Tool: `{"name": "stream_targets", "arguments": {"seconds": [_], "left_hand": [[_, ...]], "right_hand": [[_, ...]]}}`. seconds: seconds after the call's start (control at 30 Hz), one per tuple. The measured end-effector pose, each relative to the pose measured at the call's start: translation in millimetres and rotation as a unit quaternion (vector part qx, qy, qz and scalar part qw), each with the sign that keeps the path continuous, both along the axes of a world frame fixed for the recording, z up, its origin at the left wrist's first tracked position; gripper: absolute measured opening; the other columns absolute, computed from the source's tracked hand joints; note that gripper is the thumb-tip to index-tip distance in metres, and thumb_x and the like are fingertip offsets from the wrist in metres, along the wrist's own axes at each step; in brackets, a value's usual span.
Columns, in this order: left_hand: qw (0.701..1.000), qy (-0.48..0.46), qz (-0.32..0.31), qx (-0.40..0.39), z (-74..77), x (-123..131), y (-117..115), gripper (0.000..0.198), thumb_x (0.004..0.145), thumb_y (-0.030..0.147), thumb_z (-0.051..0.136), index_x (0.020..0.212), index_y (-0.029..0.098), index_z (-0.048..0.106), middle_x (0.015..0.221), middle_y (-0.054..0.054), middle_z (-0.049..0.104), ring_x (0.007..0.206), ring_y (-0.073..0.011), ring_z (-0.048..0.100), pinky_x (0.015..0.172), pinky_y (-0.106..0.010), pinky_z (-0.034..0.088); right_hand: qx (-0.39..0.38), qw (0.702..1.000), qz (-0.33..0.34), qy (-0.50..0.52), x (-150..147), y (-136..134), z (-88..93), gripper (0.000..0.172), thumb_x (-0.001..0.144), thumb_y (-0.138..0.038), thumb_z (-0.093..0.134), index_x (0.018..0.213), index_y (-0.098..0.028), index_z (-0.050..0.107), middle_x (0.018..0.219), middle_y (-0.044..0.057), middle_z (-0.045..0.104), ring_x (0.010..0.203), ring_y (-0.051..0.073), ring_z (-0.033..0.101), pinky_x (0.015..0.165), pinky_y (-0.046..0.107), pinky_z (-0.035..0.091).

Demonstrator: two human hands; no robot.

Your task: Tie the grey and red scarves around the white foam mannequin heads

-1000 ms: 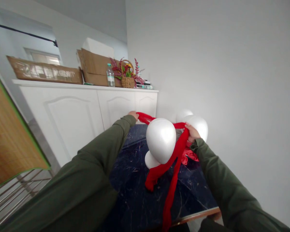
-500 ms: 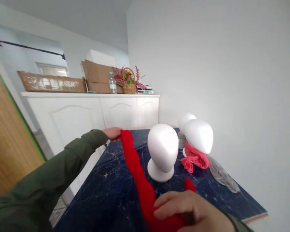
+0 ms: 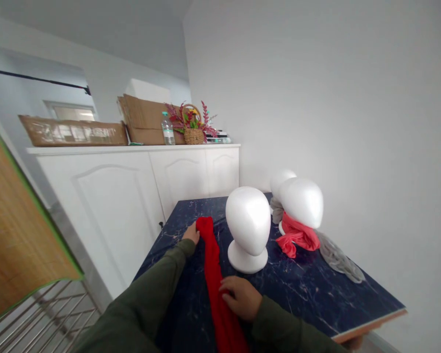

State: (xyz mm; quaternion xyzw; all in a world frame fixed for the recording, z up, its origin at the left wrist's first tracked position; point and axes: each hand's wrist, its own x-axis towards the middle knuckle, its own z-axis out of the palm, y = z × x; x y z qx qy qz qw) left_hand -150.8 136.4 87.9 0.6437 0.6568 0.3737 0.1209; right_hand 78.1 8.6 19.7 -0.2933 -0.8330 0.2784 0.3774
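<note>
A long red scarf [image 3: 213, 274] stretches along the dark blue marbled table [image 3: 294, 289], running from its far end toward my body. My left hand [image 3: 191, 233] is closed on the far end of the scarf, near the table's left side. Nearer to me, my right hand [image 3: 240, 296] pinches the scarf's right edge, fingers curled. Just right of the scarf stands a bare white foam head [image 3: 248, 223] on its round base, apart from both hands. The scarf's near end runs out of the bottom of the picture.
Right of the bare head, another foam head [image 3: 302, 201] wears a coral scarf [image 3: 297, 236], with a third head [image 3: 279, 181] behind. A grey scarf [image 3: 338, 257] lies near the wall. White cabinets [image 3: 121, 181] carry cardboard boxes, a bottle [image 3: 168, 128] and a flower basket [image 3: 194, 135].
My left hand has lowered the scarf's far end to the table. My right hand has moved forward and left along the scarf, which now lies straighter.
</note>
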Motion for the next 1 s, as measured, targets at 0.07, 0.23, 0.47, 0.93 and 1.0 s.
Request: {"name": "stream_targets", "arguments": {"seconds": [0.07, 0.23, 0.47, 0.93, 1.0], "left_hand": [[1.000, -0.003, -0.011, 0.004, -21.8, 6.0, -12.9, 0.054, 0.069, 0.014, 0.050, 0.121, 0.007, 0.041, 0.124, -0.018, 0.048, 0.119, -0.0269, 0.042, 0.103, -0.042, 0.027], [0.977, -0.082, -0.194, 0.009, -35.9, 64.4, -46.2, 0.069, 0.067, 0.033, 0.060, 0.128, 0.012, 0.034, 0.133, -0.015, 0.039, 0.124, -0.0257, 0.034, 0.105, -0.043, 0.023], [0.941, -0.233, -0.214, 0.117, -28.2, 146.1, -51.3, 0.092, 0.047, 0.030, 0.078, 0.126, 0.014, 0.034, 0.125, -0.015, 0.047, 0.116, -0.0278, 0.043, 0.102, -0.048, 0.029], [0.968, -0.138, 0.177, 0.112, 1.0, -53.5, -13.4, 0.070, 0.064, 0.032, 0.067, 0.121, 0.007, 0.036, 0.130, -0.017, 0.041, 0.122, -0.0276, 0.035, 0.104, -0.041, 0.031], [0.958, -0.141, 0.226, 0.109, -10.3, -68.5, -6.3, 0.079, 0.057, 0.032, 0.071, 0.123, 0.007, 0.034, 0.130, -0.018, 0.040, 0.121, -0.0275, 0.037, 0.102, -0.040, 0.034]], "right_hand": [[0.007, 0.991, -0.120, 0.059, 36.9, -4.1, -11.5, 0.016, 0.075, -0.021, 0.048, 0.079, -0.022, 0.063, 0.072, 0.003, 0.062, 0.068, 0.018, 0.058, 0.066, 0.032, 0.047], [-0.009, 0.905, -0.362, 0.223, 79.9, 37.7, -5.6, 0.041, 0.075, -0.034, 0.048, 0.111, -0.015, 0.052, 0.112, 0.012, 0.054, 0.104, 0.025, 0.048, 0.090, 0.043, 0.037], [-0.007, 0.946, -0.172, 0.275, 43.0, 60.0, -3.2, 0.052, 0.082, -0.029, 0.034, 0.132, -0.016, 0.032, 0.138, 0.006, 0.033, 0.127, 0.021, 0.027, 0.106, 0.041, 0.019], [-0.057, 0.967, -0.177, 0.172, 41.0, 54.6, -17.4, 0.040, 0.082, -0.024, 0.039, 0.120, -0.018, 0.047, 0.119, 0.009, 0.052, 0.104, 0.019, 0.052, 0.090, 0.037, 0.041], [-0.055, 0.967, -0.180, 0.172, 40.5, 58.5, -18.2, 0.038, 0.081, -0.023, 0.040, 0.117, -0.018, 0.049, 0.115, 0.009, 0.054, 0.098, 0.018, 0.054, 0.089, 0.036, 0.042]]}}
